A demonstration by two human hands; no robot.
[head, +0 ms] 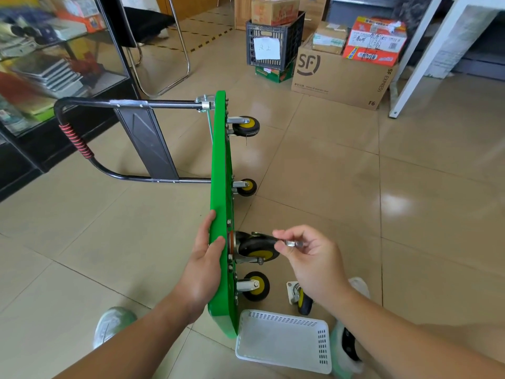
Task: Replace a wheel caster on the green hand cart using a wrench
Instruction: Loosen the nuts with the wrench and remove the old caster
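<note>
The green hand cart (220,165) stands on its long edge on the tiled floor, its casters pointing right. My left hand (206,258) grips the deck's upper edge near me. My right hand (303,255) pinches a small silver bolt or nut (293,244) just right of a black and yellow caster (255,248) that sits against the deck's underside. A fixed caster (254,285) is below it, and two more casters (244,125) (246,186) are farther away. A loose caster (300,298) lies on the floor beside my right wrist. No wrench is in view.
A white perforated basket (284,340) lies on the floor against the cart's near corner. The cart's black handle (82,149) extends left toward a glass cabinet (62,64). Cardboard boxes (341,75) and a black crate (273,42) stand at the back. My shoes (112,324) flank the cart.
</note>
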